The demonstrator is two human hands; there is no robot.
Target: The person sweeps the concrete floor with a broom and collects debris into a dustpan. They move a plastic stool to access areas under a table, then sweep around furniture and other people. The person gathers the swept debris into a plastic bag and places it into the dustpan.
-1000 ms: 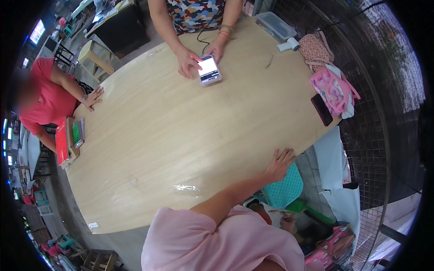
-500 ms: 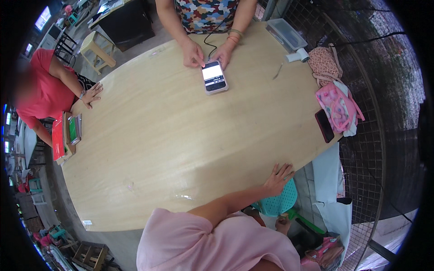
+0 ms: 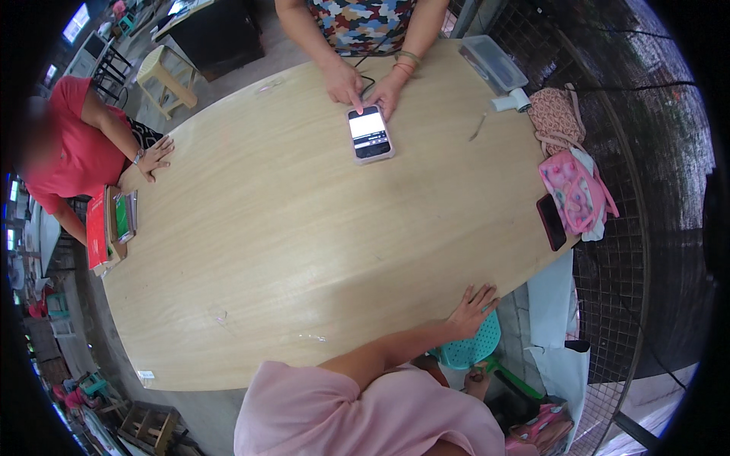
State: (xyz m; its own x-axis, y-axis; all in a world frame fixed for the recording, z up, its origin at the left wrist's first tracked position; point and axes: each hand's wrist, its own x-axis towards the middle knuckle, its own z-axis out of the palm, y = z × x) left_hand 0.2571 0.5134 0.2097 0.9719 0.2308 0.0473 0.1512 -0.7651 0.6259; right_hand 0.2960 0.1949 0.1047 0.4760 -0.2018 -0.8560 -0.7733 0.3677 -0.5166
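Observation:
My left hand (image 3: 473,310) lies flat at the near right edge of the wooden table (image 3: 304,220), fingers spread and holding nothing. Lower down, beside a teal perforated stool seat (image 3: 470,346), is my right hand (image 3: 477,380). Its fingers are curled; whatever may be in them is too small to make out. Across the table, another person's hands are at a phone (image 3: 370,135) with a lit screen and a pale case. One hand (image 3: 346,82) has a finger on the screen, and the other (image 3: 388,91) rests by the phone's top edge.
A person in red leans on the left edge near stacked books (image 3: 106,228). Along the right edge are a clear plastic box (image 3: 494,64), a white device (image 3: 511,101), a patterned pouch (image 3: 557,118), a pink bag (image 3: 574,186) and a dark phone (image 3: 551,222). Wire mesh (image 3: 608,281) stands beyond.
The view has shifted slightly. The person opposite has moved a finger from the phone's top edge onto its screen. My left hand stays on the table edge.

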